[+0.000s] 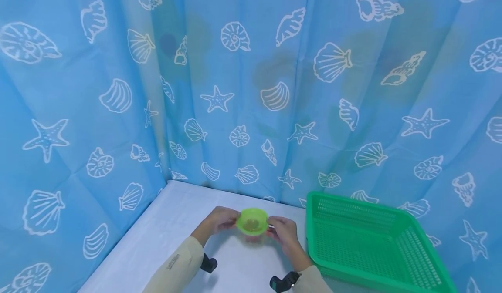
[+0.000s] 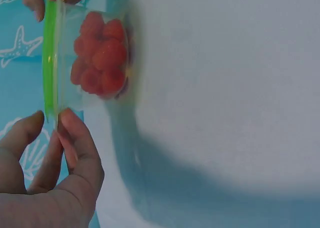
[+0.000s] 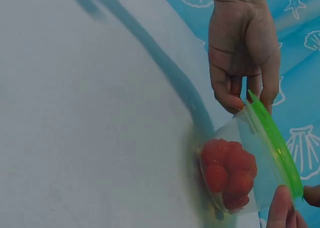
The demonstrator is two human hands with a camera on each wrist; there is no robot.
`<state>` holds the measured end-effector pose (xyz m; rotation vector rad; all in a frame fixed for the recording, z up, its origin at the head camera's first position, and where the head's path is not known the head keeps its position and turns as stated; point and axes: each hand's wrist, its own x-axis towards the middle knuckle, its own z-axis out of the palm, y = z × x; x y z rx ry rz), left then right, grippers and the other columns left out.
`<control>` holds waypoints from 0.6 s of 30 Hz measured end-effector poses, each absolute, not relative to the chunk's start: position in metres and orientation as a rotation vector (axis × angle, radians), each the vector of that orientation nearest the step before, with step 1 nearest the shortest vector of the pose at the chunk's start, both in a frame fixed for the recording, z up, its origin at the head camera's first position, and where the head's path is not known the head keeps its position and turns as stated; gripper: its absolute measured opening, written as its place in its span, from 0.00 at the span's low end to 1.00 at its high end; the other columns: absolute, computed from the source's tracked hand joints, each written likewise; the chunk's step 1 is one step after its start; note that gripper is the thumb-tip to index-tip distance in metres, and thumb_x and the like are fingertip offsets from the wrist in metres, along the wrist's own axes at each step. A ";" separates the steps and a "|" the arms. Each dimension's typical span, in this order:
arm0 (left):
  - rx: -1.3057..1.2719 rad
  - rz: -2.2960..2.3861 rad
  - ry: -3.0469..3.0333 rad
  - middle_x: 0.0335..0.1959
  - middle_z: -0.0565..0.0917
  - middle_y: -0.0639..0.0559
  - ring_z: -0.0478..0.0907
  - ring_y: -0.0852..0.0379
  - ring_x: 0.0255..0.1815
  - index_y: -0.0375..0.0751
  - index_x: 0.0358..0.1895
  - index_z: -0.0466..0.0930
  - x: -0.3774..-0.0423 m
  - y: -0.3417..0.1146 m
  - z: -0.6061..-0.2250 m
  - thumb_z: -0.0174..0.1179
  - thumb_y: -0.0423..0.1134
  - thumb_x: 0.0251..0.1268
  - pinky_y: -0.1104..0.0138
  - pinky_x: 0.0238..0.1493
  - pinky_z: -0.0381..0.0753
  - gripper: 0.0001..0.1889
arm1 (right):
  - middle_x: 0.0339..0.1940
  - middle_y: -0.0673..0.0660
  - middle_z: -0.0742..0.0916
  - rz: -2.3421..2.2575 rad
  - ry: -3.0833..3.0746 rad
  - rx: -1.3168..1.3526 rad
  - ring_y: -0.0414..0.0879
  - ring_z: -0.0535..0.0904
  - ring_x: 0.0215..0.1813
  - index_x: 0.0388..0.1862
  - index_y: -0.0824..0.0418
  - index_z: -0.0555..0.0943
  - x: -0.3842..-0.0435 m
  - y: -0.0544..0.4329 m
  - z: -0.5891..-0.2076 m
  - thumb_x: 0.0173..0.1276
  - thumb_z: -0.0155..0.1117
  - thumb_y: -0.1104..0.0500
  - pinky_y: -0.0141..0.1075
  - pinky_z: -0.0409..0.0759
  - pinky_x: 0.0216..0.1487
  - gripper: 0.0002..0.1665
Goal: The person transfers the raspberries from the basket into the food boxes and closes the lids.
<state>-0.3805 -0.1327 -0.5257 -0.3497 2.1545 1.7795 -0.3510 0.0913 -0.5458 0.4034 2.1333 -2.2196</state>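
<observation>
Both hands hold a small clear plastic tub [image 2: 71,30] with a bright green lid [image 1: 252,221]. Red raspberries [image 2: 105,55] show through its wall, gathered at the bottom. On its left side, the left hand [image 1: 224,220] pinches the edge where lid and tub meet. Opposite it, the right hand [image 1: 285,232] grips the same edge with thumb and fingertips. In the right wrist view the lid [image 3: 275,143] lies along the tub's mouth. Whether the tub's bottom touches the white table I cannot tell.
A large green plastic basket [image 1: 364,240] with perforated walls stands on the right, close to the right forearm. White cloth covers the table [image 1: 172,214]. Blue curtains [image 1: 243,110] printed with shells and starfish hang at the back and left. Black wrist cameras [image 1: 209,264] sit below both hands.
</observation>
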 end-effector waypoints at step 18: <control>-0.333 1.680 2.274 0.40 0.83 0.43 0.81 0.50 0.38 0.30 0.52 0.80 -0.395 -0.126 -0.528 0.64 0.36 0.61 0.62 0.42 0.84 0.18 | 0.39 0.66 0.85 -2.087 2.223 0.370 0.48 0.83 0.31 0.49 0.75 0.80 -0.362 0.092 -0.543 0.62 0.63 0.68 0.35 0.85 0.32 0.17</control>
